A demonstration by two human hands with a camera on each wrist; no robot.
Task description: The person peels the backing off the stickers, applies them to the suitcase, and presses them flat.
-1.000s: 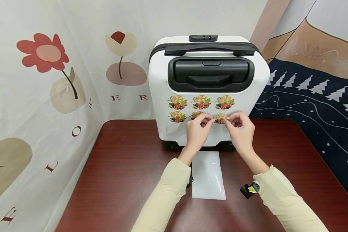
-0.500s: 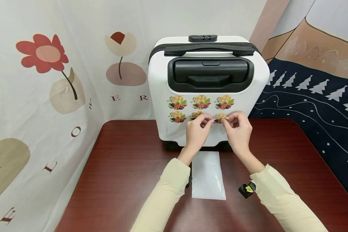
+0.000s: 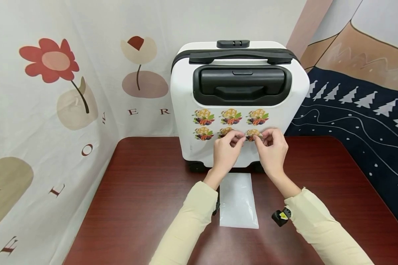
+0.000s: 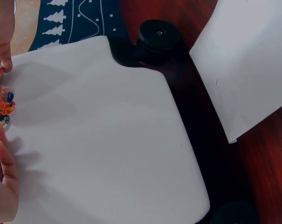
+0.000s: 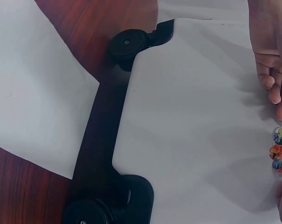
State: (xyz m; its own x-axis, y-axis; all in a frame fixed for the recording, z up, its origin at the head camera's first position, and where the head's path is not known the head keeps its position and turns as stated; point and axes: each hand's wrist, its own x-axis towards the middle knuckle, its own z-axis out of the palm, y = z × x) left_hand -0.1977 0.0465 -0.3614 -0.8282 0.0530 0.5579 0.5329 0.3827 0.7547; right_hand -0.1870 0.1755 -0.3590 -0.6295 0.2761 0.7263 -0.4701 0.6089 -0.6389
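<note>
Both hands meet at a fruit-and-leaf sticker (image 3: pixel 252 134) on the front of a white suitcase (image 3: pixel 199 151), at the right end of the lower sticker row. My left hand (image 3: pixel 226 150) pinches its left edge with thumb and forefinger. At its right side my right hand (image 3: pixel 272 151) pinches with the thumb tip over the edge. The left wrist view shows the sticker (image 4: pixel 4 106) between my two hands' fingertips, close against the case. In the right wrist view its lower part (image 5: pixel 280 154) shows at the right edge. My left hand partly hides the middle sticker (image 3: pixel 224 132) of that row.
Three matching stickers line the upper row, and another (image 3: pixel 203 133) sits at lower left. The suitcase stands on its black wheels (image 3: pixel 196 166) on a red-brown table (image 3: pixel 146 206). A white sheet or packet (image 3: pixel 238 202) lies before it, below my forearms. Printed cloth (image 3: pixel 96 44) hangs behind.
My right hand has shifted slightly left and inward along the sticker, its forearm following. My left hand stays nearly still at the left edge.
</note>
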